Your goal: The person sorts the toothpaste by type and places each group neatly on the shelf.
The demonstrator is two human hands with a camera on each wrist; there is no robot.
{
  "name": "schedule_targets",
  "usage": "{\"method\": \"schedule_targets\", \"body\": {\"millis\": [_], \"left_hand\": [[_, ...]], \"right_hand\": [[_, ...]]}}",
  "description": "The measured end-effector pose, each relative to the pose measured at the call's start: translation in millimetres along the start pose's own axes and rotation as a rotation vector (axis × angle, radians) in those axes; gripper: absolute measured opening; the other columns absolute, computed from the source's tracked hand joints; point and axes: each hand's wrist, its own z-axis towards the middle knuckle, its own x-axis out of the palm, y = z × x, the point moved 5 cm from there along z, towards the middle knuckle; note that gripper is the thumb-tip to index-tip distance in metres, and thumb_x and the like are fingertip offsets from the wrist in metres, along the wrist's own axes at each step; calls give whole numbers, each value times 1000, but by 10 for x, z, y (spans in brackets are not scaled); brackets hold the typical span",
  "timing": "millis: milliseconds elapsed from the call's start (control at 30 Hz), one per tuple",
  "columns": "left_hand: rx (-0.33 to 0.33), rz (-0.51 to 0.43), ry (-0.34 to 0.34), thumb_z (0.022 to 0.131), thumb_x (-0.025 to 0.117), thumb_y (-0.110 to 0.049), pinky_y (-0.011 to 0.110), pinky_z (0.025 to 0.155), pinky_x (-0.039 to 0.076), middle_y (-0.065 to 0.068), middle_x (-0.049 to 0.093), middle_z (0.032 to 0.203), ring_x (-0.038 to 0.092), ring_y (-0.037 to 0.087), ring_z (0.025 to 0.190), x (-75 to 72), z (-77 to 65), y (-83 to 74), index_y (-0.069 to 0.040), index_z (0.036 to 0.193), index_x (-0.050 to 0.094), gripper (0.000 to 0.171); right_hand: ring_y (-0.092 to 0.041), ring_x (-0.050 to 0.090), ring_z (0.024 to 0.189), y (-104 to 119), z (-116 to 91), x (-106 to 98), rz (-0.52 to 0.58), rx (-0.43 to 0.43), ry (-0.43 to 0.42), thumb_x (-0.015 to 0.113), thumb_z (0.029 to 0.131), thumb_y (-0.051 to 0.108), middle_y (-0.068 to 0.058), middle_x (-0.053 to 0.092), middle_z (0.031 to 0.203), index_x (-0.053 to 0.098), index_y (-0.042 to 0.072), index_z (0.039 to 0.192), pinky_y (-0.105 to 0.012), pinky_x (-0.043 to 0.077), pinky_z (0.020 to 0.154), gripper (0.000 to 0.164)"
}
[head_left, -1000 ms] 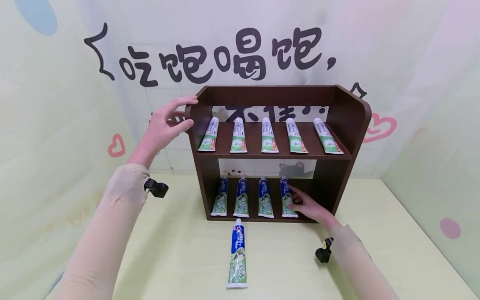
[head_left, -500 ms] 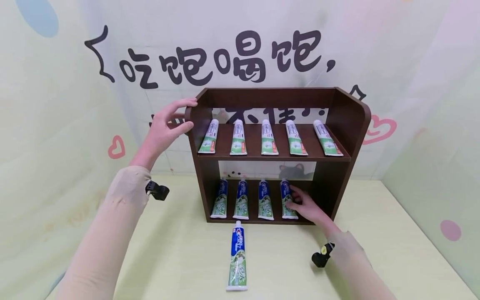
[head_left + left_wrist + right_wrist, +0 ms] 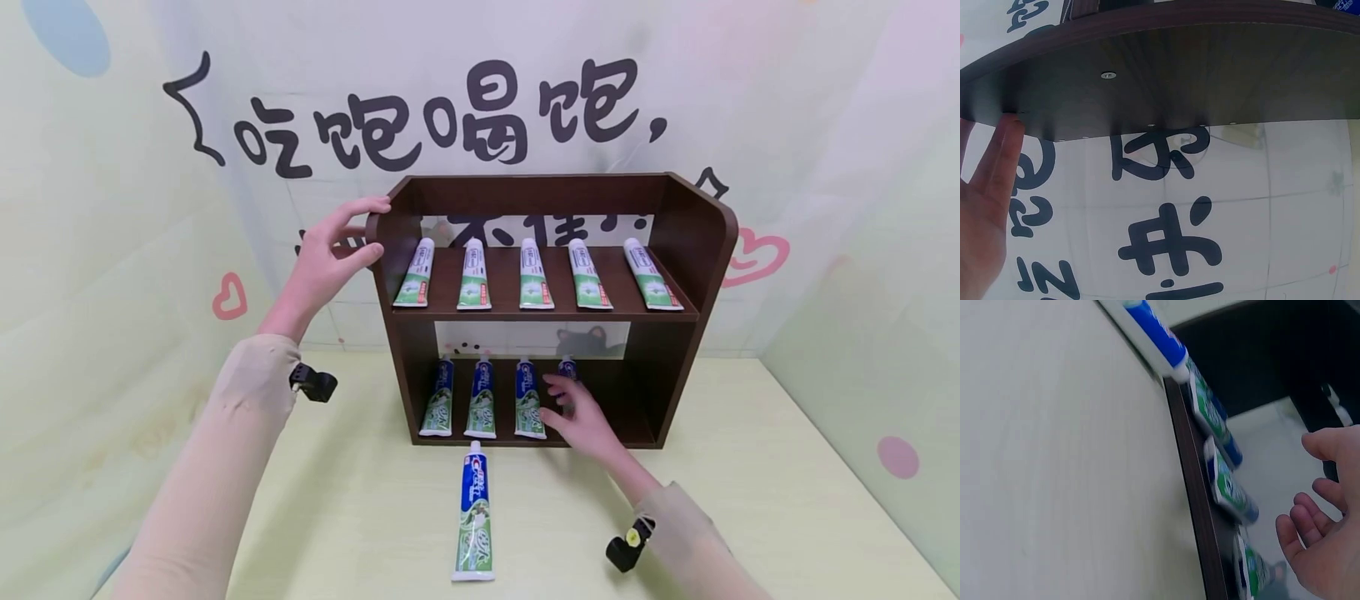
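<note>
My left hand point(image 3: 318, 262) touches the upper left side of a dark brown two-level shelf point(image 3: 547, 317). In the left wrist view its straight fingers point(image 3: 1000, 153) rest against the side panel point(image 3: 1179, 87). On the lower level, my right hand point(image 3: 588, 421) hovers with loosely bent fingers and holds nothing. Its fingertips are right by the third blue-and-green toothpaste tube point(image 3: 527, 392). Behind that hand the fourth tube point(image 3: 567, 367) is mostly hidden. The right wrist view has the hand point(image 3: 1329, 531) apart from the tubes, thumb and fingers spread.
Another blue-and-green toothpaste tube point(image 3: 474, 517) lies on the pale table point(image 3: 360, 500) before the shelf, cap toward it. Several white-and-green toothpaste tubes point(image 3: 535, 275) lie in a row on the upper level. A printed curtain point(image 3: 420, 50) hangs behind.
My right hand has left the fourth tube on the lower level and moved left to beside the third. The left hand stays at the shelf's side.
</note>
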Motion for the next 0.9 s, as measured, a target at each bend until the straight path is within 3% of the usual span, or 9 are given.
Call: {"method": "schedule_targets", "body": {"millis": [100,233,500,700,900], "left_hand": [[-7,-3,1,92,64,-6,15,76,53,0,51,150,63,12,101,-7,-1,17,-13,136,57,46],[-1,-10,-5,92,64,-6,15,79,51,-2,51,150,63,10,101,-6,6,32,-15,136,58,46],[3,-10,-2,92,63,-5,17,83,50,3,51,150,63,8,100,2,0,-28,-10,136,57,45],[7,1,-2,92,62,-5,17,84,50,6,50,150,63,6,101,2,-6,-64,-8,135,57,44],[1,-6,3,92,62,-6,16,78,51,3,50,150,63,8,101,-6,-12,-65,-11,136,57,44]], "right_hand": [[-34,55,107,72,-54,96,13,-14,1,70,89,10,-23,58,122,53,1,137,-29,51,81,52],[-35,55,105,159,-126,211,21,-35,16,70,89,12,-24,58,122,52,1,137,-26,51,77,52],[-30,55,106,304,-262,404,15,-8,69,74,88,18,-19,57,126,51,11,140,-30,54,79,58],[-27,55,111,353,-316,559,2,5,116,75,86,21,-14,56,130,49,12,142,-26,52,83,62],[-29,53,113,382,-363,702,-1,-10,195,75,86,26,-17,51,135,44,9,145,-36,53,86,68]]}}
